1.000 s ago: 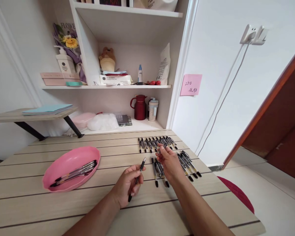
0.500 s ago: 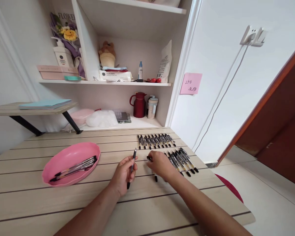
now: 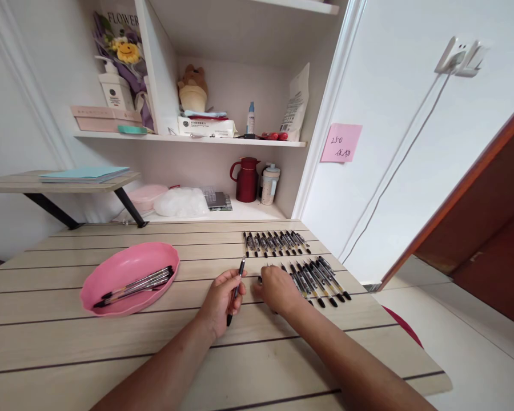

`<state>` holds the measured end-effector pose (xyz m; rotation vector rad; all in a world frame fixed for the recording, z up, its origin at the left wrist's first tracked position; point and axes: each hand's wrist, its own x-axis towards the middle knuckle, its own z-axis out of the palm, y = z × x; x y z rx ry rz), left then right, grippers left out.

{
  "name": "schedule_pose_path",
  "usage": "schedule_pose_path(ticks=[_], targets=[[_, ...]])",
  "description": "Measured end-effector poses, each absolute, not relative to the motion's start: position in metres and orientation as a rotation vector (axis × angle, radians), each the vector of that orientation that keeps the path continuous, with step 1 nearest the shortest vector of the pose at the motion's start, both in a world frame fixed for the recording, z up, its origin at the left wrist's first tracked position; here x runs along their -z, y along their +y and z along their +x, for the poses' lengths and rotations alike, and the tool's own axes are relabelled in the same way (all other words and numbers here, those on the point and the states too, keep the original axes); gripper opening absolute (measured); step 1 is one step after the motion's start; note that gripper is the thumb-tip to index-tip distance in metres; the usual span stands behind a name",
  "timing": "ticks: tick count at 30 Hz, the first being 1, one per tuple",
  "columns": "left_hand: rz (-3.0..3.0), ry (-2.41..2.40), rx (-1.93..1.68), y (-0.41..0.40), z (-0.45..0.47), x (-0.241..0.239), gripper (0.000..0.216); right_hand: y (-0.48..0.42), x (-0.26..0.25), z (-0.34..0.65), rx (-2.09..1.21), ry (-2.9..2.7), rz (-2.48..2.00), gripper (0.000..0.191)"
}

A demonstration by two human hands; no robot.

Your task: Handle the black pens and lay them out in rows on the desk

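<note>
My left hand [image 3: 223,299] is closed round a black pen [image 3: 236,288], held slanted with its point up and away from me. To its right, my right hand [image 3: 278,289] is low over the table, fingers curled down and pinched on another pen [image 3: 260,280]; most of that pen is hidden beneath the hand. Just beside this hand lies a near row of pens [image 3: 319,279], side by side with dark ends toward me. Farther back is a second row of similar pens [image 3: 276,244]. At left, a pink basin [image 3: 124,260] holds several more pens [image 3: 139,285].
The wooden table [image 3: 154,354] reaches the white shelves, where a red jug [image 3: 247,180] and a light cup [image 3: 269,184] stand. A small raised stand [image 3: 17,181] with blue papers [image 3: 83,174] is at back left. A pink note [image 3: 341,142] and a cable [image 3: 394,165] are on the right wall.
The view has shifted slightly. My right hand has settled a little lower, covering more of the pen under it. My left hand keeps its pen in much the same pose.
</note>
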<state>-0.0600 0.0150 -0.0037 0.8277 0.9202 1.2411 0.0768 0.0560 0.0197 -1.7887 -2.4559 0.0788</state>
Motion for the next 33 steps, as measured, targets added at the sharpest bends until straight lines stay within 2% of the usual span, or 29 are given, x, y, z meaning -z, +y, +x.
schedule_pose_path(ticks=[6,11,19,27,33], targets=[[0.808,0.932,-1.239,0.015,-0.060,0.002,0.033,0.069,-0.029,0.091,-0.061,-2.294,-1.832,0.021],[0.808,0.942,-1.237,0.015,-0.060,0.002,0.033,0.065,-0.020,0.089,-0.134,-2.388,-1.791,0.016],[0.815,0.941,-1.224,0.015,-0.059,0.005,0.032,0.064,-0.011,0.088,-0.069,-2.392,-1.834,0.023],[0.804,0.955,-1.202,0.014,-0.058,0.003,0.031,0.063,-0.032,0.108,-0.043,-2.256,-1.947,0.028],[0.815,0.954,-1.200,0.015,-0.058,0.006,0.030,0.033,-0.017,0.113,-0.032,-2.434,-1.864,0.028]])
